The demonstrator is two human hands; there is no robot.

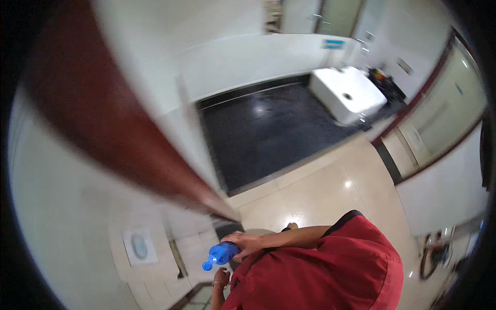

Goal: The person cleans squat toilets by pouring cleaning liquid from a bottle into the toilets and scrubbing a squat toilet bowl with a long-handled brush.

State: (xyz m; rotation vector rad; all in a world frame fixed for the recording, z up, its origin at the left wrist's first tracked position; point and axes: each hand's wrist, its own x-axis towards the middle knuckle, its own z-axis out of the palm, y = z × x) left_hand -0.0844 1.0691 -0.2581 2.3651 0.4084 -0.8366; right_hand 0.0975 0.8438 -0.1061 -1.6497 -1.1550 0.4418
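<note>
From here I see the right hand [242, 243] wrapping its fingers round the blue bottle [224, 253], apparently keeping the cap [207, 266] clear; the left hand's [221, 277] finger state I cannot tell.

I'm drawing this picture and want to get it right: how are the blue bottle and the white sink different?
Colour: the blue bottle is bright blue, while the white sink is white.
Shape: the bottle looks slim and rounded; the sink is a wide, boxy basin.
Place: the bottle is tilted in the right hand, but the sink sits on the black counter.
</note>
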